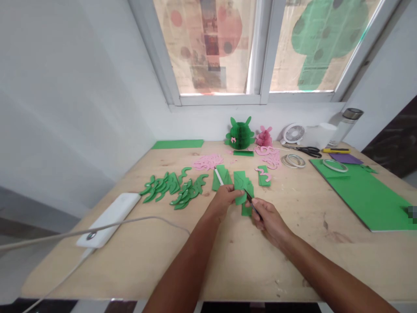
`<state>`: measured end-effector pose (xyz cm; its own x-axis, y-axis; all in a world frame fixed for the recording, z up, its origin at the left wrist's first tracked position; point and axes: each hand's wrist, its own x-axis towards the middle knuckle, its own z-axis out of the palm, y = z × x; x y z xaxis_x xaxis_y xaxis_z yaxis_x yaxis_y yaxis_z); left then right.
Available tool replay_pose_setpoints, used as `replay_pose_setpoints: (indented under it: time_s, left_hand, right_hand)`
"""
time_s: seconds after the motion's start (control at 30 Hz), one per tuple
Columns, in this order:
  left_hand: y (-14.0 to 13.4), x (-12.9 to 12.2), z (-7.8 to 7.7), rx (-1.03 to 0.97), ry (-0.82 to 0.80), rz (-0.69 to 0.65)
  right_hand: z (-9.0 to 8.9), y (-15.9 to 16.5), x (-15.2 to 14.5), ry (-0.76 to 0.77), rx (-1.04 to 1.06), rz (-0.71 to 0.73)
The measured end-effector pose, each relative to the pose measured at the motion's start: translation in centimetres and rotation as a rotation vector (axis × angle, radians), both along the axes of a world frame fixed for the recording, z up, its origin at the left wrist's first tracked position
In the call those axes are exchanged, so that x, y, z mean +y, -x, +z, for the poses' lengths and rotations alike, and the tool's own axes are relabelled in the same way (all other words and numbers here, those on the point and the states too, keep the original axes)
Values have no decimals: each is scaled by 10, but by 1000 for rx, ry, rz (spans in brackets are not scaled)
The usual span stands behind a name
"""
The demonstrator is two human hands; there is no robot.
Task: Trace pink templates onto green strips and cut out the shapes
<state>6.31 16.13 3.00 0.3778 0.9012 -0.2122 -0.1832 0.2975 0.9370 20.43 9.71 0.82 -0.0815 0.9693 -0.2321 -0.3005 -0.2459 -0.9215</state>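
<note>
My left hand pinches a small piece of green paper above the table, its thumb lying across the lower part. My right hand is closed around dark scissors, whose blades meet the right edge of that paper; the finger loops are mostly hidden. Just beyond my left hand lies a white pen-like stick on a green paper piece. To the left are piles of curved green cutouts. A green strip with a pink curved cutout rests to the right.
Pink cutouts and green and pink honeycomb paper figures are toward the back. At right are black scissors, tape rolls, a yellow cutter and a green sheet. A white power bank with a cable lies left.
</note>
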Motion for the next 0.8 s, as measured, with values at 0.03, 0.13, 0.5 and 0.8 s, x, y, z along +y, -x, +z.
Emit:
replay_pose_setpoints:
  time_s: [0.03, 0.13, 0.5, 0.8]
  left_hand:
    - [0, 0, 0, -5, 0, -3]
    - [0, 0, 1, -12, -3, -10]
    - [2, 2, -2, -12, -12, -28]
    - [2, 2, -2, -10, -11, -30]
  right_hand:
    - [0, 0, 0, 3, 3, 2]
    - [1, 0, 0, 9, 5, 9]
    - [0, 0, 1, 10, -20, 12]
    - [-4, -1, 2, 7, -22, 19]
